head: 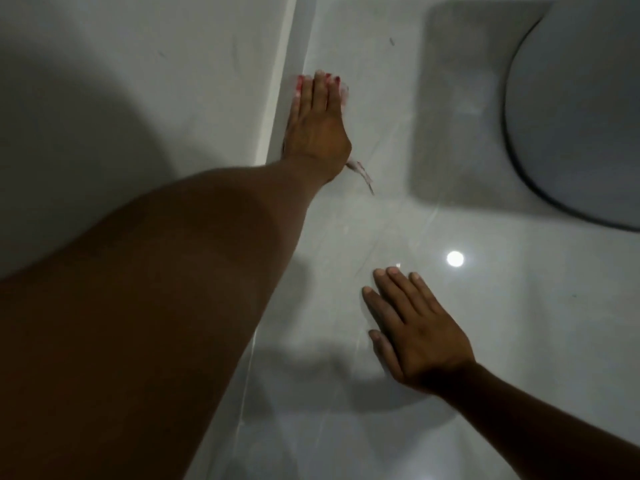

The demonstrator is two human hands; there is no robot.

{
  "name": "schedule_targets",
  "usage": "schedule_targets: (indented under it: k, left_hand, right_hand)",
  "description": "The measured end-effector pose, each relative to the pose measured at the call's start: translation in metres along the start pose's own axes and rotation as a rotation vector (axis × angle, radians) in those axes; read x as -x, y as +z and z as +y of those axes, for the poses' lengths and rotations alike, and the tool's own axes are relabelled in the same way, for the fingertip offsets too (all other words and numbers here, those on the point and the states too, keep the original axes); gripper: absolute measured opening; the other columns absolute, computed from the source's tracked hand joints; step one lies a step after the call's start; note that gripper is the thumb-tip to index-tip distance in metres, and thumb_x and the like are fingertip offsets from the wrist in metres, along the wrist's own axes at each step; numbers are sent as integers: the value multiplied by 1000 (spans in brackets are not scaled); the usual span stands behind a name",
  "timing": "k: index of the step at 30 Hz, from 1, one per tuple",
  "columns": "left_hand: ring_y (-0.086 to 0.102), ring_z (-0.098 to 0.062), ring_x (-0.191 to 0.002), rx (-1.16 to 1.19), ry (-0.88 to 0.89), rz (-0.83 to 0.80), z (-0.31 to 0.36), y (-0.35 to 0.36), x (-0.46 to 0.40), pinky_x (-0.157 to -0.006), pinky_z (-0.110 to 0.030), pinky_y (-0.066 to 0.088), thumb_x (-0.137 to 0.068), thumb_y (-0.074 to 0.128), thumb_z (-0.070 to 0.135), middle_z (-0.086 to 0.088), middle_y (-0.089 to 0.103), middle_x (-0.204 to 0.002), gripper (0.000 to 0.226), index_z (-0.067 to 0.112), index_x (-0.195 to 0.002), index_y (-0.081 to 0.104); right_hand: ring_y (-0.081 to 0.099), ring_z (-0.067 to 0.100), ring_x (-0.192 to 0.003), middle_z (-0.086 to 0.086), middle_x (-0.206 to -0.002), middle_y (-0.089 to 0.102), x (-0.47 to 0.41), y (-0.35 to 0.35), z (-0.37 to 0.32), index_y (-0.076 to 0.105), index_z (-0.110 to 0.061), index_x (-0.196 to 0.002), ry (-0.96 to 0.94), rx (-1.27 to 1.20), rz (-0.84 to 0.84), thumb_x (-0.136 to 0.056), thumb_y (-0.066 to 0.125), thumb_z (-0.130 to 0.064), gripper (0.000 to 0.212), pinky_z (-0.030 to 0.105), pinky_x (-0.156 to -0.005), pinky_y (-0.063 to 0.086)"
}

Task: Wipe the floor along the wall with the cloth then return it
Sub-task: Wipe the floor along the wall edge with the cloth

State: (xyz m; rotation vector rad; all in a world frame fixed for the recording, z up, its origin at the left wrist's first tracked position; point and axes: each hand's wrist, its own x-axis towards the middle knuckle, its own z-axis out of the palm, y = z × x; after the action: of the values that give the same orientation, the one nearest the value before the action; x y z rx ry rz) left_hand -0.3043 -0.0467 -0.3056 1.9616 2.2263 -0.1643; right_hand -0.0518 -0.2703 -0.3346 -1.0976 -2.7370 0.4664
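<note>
My left hand (pixel 317 123) is stretched far forward and lies flat on the glossy grey floor (pixel 398 220), right against the white skirting of the wall (pixel 173 81). It presses a pale cloth (pixel 362 171) onto the floor. Most of the cloth is hidden under the palm; a corner sticks out by the wrist and a bit shows beside the fingertips. My right hand (pixel 415 332) rests flat on the floor nearer to me, fingers slightly spread, holding nothing.
A large rounded white fixture (pixel 575 109), likely a toilet, fills the upper right and casts a dark shadow on the floor. A ceiling light reflects as a bright spot (pixel 455 259) near my right hand. My left forearm covers the lower left.
</note>
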Motion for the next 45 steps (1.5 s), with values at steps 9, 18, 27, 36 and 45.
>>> schedule_targets:
  k: [9,18,27,36,45]
  left_hand:
    - [20,-35,-157,96,-56,84,-6,62,306,-127,-50,26,-97,30,6,-14,25,-168,63,9,-160,29]
    - [26,-41,-154,103,-3,102,-8,49,253,-125,-52,29,-96,43,6,-19,36,-163,61,8,-157,36]
    - [1,-37,-159,106,10,14,-6,14,114,-132,-46,5,-93,51,8,-15,7,-172,83,11,-163,9]
    - [11,-35,-159,91,-56,-12,-8,72,437,-126,-52,27,-95,38,3,-9,13,-172,71,16,-163,20]
    - [19,-38,-157,97,-26,67,-12,65,302,-129,-49,21,-96,53,13,-15,30,-167,68,11,-159,30]
  right_hand:
    - [27,33,-153,18,-162,35,1,-1,-1,45,-10,-151,11,-5,-25,-98,49,-40,61,54,-123,29]
    - [32,39,-150,23,-159,38,-1,-1,0,46,-7,-149,-5,-14,10,-97,49,-39,61,54,-125,22]
    - [30,38,-151,24,-159,38,-1,-4,-3,45,-6,-149,9,-29,-5,-96,50,-38,63,55,-125,22]
    - [32,40,-149,26,-157,39,-1,-2,-2,47,-4,-148,-11,-17,43,-94,53,-36,63,56,-124,24]
    - [32,40,-150,25,-158,38,0,0,-2,46,-4,-148,-11,-9,38,-95,52,-37,63,54,-125,22]
